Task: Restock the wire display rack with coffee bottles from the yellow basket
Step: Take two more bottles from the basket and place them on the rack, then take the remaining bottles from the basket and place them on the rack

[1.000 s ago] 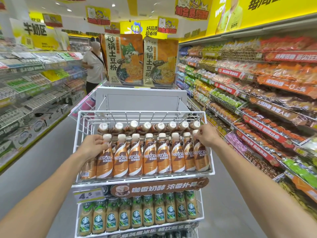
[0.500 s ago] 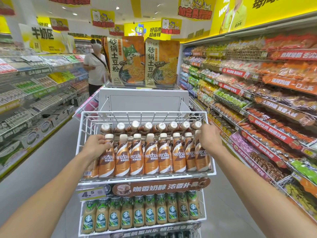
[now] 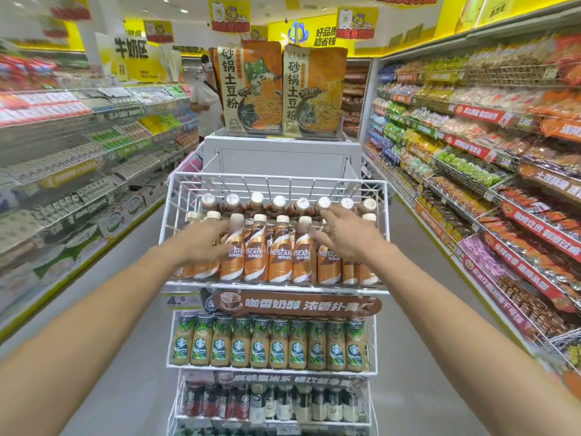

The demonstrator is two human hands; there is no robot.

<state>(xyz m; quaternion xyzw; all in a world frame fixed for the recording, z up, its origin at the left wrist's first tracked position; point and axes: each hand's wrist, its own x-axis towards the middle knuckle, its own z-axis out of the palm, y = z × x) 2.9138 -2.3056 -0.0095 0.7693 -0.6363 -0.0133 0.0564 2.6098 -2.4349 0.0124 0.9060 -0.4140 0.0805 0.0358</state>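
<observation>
Supermarket shelving packed with bright snack packets and boxed goods lines both sides of a grey-floored aisle, and at its middle stands the white wire display rack (image 3: 273,184), its top tier filled with brown-and-white plastic Nescafé coffee bottles (image 3: 279,253) with cream caps, standing upright in close rows. Both bare hands reach over the front row: the left hand (image 3: 201,243) lies with fingers spread and loose across the bottles at the left end, and the right hand (image 3: 347,234) is likewise open, fingers splayed over the caps near the right, neither pinching a bottle; both are motion-blurred. The yellow basket is not in view, so its position cannot be told. The step looks like tidying the tier, and it is best done by pressing the bottles from both ends with flat palms, keeping them upright, labels forward, and low enough that none tips over the front wire. A lower tier holds green-labelled Starbucks bottles (image 3: 270,344), untouched.
</observation>
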